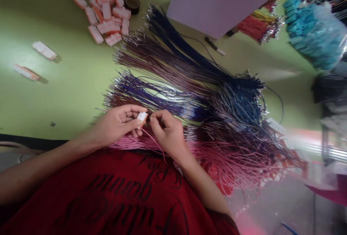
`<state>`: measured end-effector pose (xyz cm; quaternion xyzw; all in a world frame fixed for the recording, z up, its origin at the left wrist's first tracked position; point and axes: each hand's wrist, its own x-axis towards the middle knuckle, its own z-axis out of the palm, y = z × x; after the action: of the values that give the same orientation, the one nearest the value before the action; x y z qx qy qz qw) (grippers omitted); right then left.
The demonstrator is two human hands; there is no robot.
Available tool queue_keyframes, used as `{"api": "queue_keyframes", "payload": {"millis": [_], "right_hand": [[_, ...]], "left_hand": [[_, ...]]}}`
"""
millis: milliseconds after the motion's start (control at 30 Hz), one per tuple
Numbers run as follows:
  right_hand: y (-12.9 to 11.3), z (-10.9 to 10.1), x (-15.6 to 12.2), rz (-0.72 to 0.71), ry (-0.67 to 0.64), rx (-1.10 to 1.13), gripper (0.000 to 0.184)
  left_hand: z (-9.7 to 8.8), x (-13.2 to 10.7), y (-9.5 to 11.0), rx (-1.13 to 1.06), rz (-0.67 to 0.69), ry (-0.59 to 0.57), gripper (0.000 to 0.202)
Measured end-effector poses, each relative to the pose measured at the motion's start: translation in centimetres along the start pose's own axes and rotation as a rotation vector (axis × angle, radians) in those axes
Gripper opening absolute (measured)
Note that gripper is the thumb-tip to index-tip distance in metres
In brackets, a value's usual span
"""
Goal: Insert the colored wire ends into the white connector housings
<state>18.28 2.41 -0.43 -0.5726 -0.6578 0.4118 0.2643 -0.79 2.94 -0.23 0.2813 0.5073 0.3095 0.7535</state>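
Observation:
My left hand (119, 123) is closed round a small white connector housing (142, 116) with an orange side, held just above the near table edge. My right hand (168, 132) pinches a thin pink wire (155, 143) whose end meets the connector. The wire curves down over my red shirt. Under and beside both hands lie bundles of pink wires (217, 155), purple wires (151, 94) and brown wires (162, 60), all with metal terminals at their tips.
A heap of white-and-orange connectors (107, 14) sits at the far left of the green table (67, 79), with two loose ones (45, 51) nearer. A tape roll (132, 3), dark blue wires (173, 36), a lavender sheet (219, 0) and a bag of teal parts (311, 29) lie beyond.

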Motion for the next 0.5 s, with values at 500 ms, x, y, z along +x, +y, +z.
{"api": "queue_keyframes", "payload": {"millis": [500], "right_hand": [[4.6,-4.0,4.7,-0.345,0.241,-0.511,0.018]], "left_hand": [[-1.0,0.9,-0.2,-0.039,-0.009,0.008,0.042]]}}
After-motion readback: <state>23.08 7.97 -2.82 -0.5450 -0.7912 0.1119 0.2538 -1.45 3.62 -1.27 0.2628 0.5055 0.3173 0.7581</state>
